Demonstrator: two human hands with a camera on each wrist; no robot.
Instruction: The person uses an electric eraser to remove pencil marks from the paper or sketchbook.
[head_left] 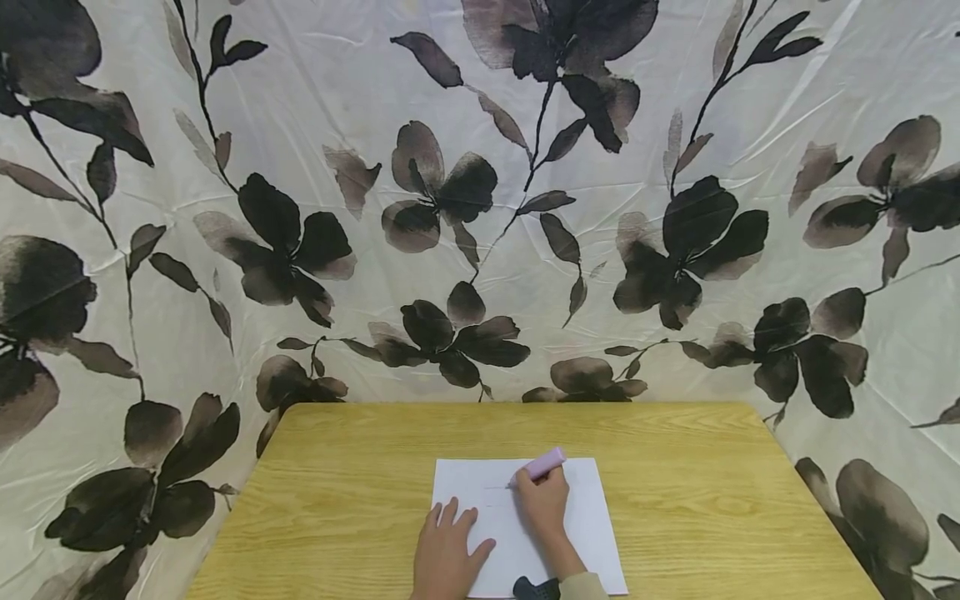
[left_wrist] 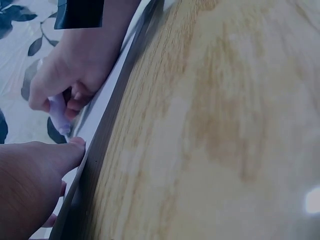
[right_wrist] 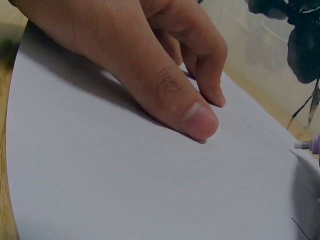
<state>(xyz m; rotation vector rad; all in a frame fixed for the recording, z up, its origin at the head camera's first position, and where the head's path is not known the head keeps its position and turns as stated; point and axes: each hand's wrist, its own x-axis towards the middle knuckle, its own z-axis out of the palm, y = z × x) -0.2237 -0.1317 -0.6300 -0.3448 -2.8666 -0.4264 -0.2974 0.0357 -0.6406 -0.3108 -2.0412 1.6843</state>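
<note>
A white sheet of paper [head_left: 588, 517] lies on the wooden table, with a few thin, short dark lines on its upper part. My right hand [head_left: 546, 504] grips a thick lilac marker [head_left: 546, 463] between thumb and fingers, tilted, with its tip right at the end of one line. The marker's narrow pale tip also shows at the right edge of the right wrist view. My left hand [head_left: 450, 552] rests flat on the paper's left side, fingers spread. In the right wrist view the left thumb [right_wrist: 200, 121] lies against the sheet.
The yellow wood-grain table [head_left: 337, 500] extends around the paper on the left, right and far sides. Behind it hangs a pale cloth [head_left: 562, 350] with dark flower prints. A black strap piece [head_left: 536, 588] sits at my right wrist beside a beige sleeve [head_left: 583, 587].
</note>
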